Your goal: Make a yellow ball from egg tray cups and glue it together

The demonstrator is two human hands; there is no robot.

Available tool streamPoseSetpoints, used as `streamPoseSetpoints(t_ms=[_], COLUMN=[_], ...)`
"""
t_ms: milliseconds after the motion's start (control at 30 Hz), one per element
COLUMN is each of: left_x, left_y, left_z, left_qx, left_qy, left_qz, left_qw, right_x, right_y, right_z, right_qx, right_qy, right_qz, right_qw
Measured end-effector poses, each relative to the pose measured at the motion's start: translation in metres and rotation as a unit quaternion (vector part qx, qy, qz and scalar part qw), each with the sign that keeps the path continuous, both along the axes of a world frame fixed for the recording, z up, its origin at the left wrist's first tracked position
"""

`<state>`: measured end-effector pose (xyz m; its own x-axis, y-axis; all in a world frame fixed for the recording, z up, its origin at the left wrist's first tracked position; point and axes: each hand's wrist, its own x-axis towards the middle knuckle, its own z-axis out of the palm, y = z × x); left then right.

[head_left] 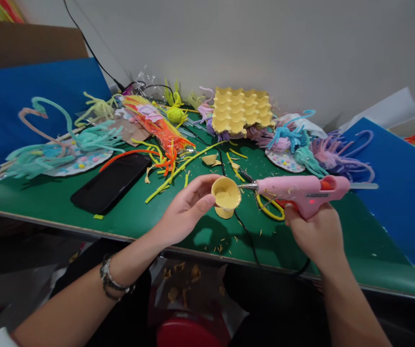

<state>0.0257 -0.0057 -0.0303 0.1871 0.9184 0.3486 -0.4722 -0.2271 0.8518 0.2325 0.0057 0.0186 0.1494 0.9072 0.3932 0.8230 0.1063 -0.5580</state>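
Note:
My left hand (189,209) is closed on a small yellow egg-carton cup (226,193), its opening tilted toward me. Just below that cup a second yellow piece (224,212) shows; whether the two are joined I cannot tell. Wrapped round the handle of a pink hot glue gun (288,188) is my right hand (315,236). The gun points left, with its metal nozzle at or very near the cup's right rim. A clear glue stick (364,186) sticks out of its back end, and a small red light glows on its side. Yellow-handled scissors (270,208) lie behind the nozzle.
A yellow egg carton (241,111) stands at the back among pipe-cleaner bundles (156,123). At left lies a black phone (111,183). Pipe-cleaner figures rest on dotted white discs (80,161) on both sides. Blue panels (406,188) flank the green table (181,231); a black cord (252,243) crosses it.

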Motion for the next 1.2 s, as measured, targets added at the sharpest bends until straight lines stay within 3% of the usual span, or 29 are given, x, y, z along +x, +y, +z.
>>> streamPoseSetpoints(t_ms=[567,1200], left_x=[-0.0023,-0.0014], left_y=[-0.0017,-0.0009], left_z=[0.0043,0.0039], left_qx=[0.032,0.066], left_qy=[0.075,0.084], left_qz=[0.020,0.021], left_qw=[0.996,0.994], right_x=[-0.0002,0.0001], right_y=[0.0003,-0.0009], right_z=[0.0000,-0.0001], right_qx=[0.019,0.016], right_qy=[-0.006,-0.002], right_qz=[0.014,0.017], right_qw=[1.000,1.000])
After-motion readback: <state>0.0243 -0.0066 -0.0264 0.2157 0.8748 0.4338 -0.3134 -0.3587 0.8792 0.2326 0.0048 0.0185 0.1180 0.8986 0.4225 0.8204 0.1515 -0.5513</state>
